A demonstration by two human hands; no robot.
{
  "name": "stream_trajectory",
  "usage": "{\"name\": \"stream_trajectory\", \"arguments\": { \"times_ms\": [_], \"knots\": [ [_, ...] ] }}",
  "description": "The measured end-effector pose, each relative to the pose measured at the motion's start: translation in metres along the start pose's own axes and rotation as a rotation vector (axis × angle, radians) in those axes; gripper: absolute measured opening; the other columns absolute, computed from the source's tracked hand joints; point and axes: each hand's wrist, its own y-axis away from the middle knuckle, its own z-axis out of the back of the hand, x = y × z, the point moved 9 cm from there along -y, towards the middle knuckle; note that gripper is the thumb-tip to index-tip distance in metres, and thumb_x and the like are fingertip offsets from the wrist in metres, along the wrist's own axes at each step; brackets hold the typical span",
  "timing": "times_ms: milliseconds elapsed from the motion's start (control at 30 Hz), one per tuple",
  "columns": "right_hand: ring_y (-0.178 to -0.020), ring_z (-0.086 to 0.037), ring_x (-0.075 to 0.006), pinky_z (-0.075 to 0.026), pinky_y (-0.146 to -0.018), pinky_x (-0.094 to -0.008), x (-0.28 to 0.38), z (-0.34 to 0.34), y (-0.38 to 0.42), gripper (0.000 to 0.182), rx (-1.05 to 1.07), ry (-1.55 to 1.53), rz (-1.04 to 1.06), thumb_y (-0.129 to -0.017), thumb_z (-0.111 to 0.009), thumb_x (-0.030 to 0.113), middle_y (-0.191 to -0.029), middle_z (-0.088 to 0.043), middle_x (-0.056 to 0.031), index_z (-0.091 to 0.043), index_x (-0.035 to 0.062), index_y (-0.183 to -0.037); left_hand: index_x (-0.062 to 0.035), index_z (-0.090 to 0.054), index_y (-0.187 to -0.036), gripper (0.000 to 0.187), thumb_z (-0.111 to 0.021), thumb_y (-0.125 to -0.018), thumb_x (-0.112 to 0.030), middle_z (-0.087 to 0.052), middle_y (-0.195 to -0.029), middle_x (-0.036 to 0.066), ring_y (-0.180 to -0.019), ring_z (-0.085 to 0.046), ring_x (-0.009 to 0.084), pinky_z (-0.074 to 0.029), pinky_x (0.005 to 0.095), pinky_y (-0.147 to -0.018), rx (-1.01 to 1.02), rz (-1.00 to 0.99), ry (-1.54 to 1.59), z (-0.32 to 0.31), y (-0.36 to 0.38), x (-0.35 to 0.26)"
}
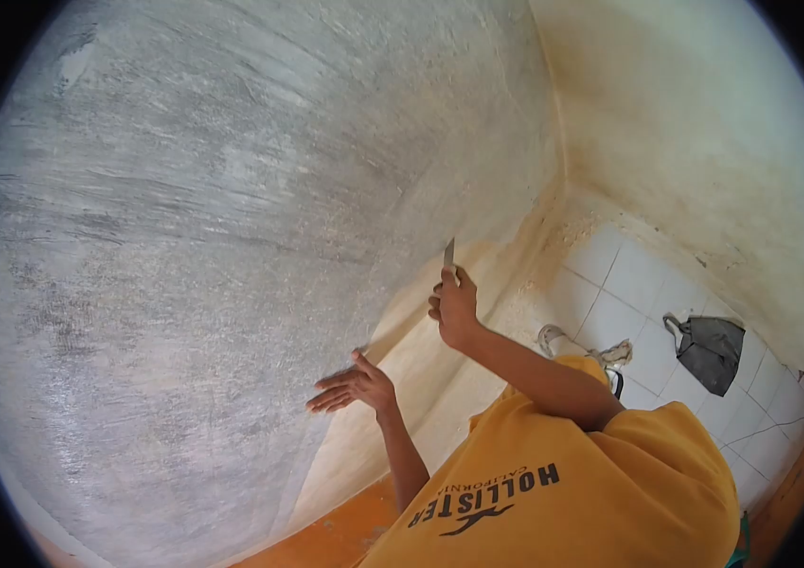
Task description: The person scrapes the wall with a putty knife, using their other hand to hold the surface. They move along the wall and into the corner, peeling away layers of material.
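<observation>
My right hand is closed around the handle of a putty knife, whose narrow metal blade points up in front of the wall. Most of the handle is hidden by my fingers. Lower and to the left, my left hand holds nothing; its fingers are stretched out and slightly apart, close to the wall surface. Rough grey plaster with streaks and ridges covers most of the wall. Below its slanting edge, a cream-coloured strip of wall shows near both hands.
A cream side wall meets the grey one at a corner on the right. On the white tiled floor sits a dark grey container with a handle. A crumpled bag lies near my body. Orange flooring shows at the bottom.
</observation>
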Motion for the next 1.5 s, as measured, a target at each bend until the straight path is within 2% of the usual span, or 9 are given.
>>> {"name": "stream_trajectory", "arguments": {
  "times_ms": [100, 233, 567, 767, 833, 1067, 1233, 1300, 1500],
  "knots": [
    [-0.055, -0.034, -0.0065, -0.029, -0.048, -0.0262, -0.002, 0.002, -0.004, 0.016, 0.06, 0.051, -0.014, -0.107, -0.047, 0.024, -0.074, -0.039, 0.0038, -0.051, 0.0138, -0.118, -0.0012, 0.034, -0.153, 0.112, -0.037, -0.101, -0.071, 0.044, -0.147, 0.042, -0.14, 0.036, 0.0601, 0.009, 0.0765, -0.11, 0.023, 0.027, 0.062, 0.0, 0.004, 0.0],
    [-0.053, -0.029, -0.0067, -0.022, -0.044, -0.0244, 0.0, -0.007, 0.02, 0.01, 0.058, 0.024, -0.063, -0.108, -0.048, 0.023, -0.074, -0.038, 0.0034, -0.047, 0.0169, -0.1, -0.0043, 0.033, -0.154, 0.115, -0.041, -0.099, -0.072, 0.044, -0.15, 0.038, -0.141, 0.035, 0.0593, 0.007, 0.0774, -0.111, 0.067, 0.04, 0.098, 0.001, 0.004, -0.005],
    [-0.051, -0.03, -0.0062, -0.021, -0.04, -0.0221, 0.011, 0.041, -0.039, 0.01, 0.138, 0.071, -0.077, -0.108, -0.048, 0.023, -0.074, -0.041, 0.0028, -0.047, 0.0179, -0.1, -0.0032, 0.016, -0.161, 0.112, -0.067, -0.098, -0.045, 0.036, -0.152, 0.043, -0.141, 0.031, 0.0626, 0.008, 0.076, -0.113, 0.293, -0.138, 0.161, 0.032, 0.023, -0.021],
    [-0.054, -0.036, -0.0064, -0.026, -0.043, -0.0225, -0.011, 0.009, 0.025, 0.012, 0.174, 0.134, -0.129, -0.106, -0.053, 0.027, -0.076, -0.043, 0.0033, -0.05, 0.0181, -0.114, 0.0058, 0.016, -0.158, 0.113, -0.067, -0.097, -0.043, 0.028, -0.151, 0.049, -0.14, 0.028, 0.0665, 0.004, 0.0752, -0.114, 0.278, -0.17, 0.234, 0.043, 0.024, -0.049],
    [-0.054, -0.034, -0.0057, -0.024, -0.043, -0.0215, -0.024, -0.01, 0.062, 0.008, 0.223, 0.167, -0.158, -0.107, -0.054, 0.03, -0.074, -0.041, 0.0054, -0.052, 0.0227, -0.108, 0.0069, 0.016, -0.158, 0.113, -0.066, -0.097, -0.042, 0.028, -0.151, 0.049, -0.14, 0.028, 0.0668, 0.004, 0.074, -0.115, 0.287, -0.18, 0.246, 0.041, 0.027, -0.056],
    [-0.054, -0.035, -0.006, -0.025, -0.043, -0.0221, -0.012, 0.012, 0.009, 0.006, 0.217, 0.154, -0.019, -0.107, -0.051, 0.026, -0.074, -0.042, 0.005, -0.051, 0.0231, -0.112, -0.0129, -0.007, -0.166, 0.092, -0.067, -0.097, -0.019, 0.023, -0.16, 0.039, -0.147, 0.02, 0.0614, -0.001, 0.07, -0.119, 0.277, -0.188, 0.426, 0.077, 0.026, -0.062],
    [-0.053, -0.035, -0.0063, -0.026, -0.044, -0.0223, -0.026, -0.007, 0.064, 0.009, 0.183, 0.275, -0.064, -0.107, -0.053, 0.028, -0.072, -0.041, 0.0048, -0.051, 0.022, -0.114, -0.0149, -0.011, -0.166, 0.09, -0.068, -0.097, -0.015, 0.021, -0.163, 0.036, -0.15, 0.018, 0.0572, -0.003, 0.0682, -0.12, 0.154, -0.124, 0.416, 0.083, 0.026, -0.032],
    [-0.053, -0.034, -0.006, -0.025, -0.044, -0.0221, -0.043, -0.015, 0.08, 0.01, 0.336, 0.298, -0.079, -0.108, -0.053, 0.029, -0.071, -0.039, 0.0054, -0.051, 0.0212, -0.114, -0.0154, -0.011, -0.166, 0.089, -0.067, -0.097, -0.015, 0.021, -0.163, 0.036, -0.15, 0.017, 0.057, -0.004, 0.0677, -0.121, 0.105, -0.099, 0.373, 0.085, 0.017, -0.02],
    [-0.052, -0.029, -0.005, -0.021, -0.044, -0.0227, -0.028, 0.002, 0.046, 0.009, 0.271, 0.351, 0.03, -0.109, -0.051, 0.029, -0.07, -0.038, 0.0066, -0.051, 0.0201, -0.113, -0.0158, -0.015, -0.166, 0.083, -0.064, -0.1, -0.015, 0.016, -0.166, 0.031, -0.152, 0.012, 0.0556, -0.005, 0.0651, -0.122, 0.127, -0.067, 0.468, 0.103, 0.008, -0.011]
  ]
}}
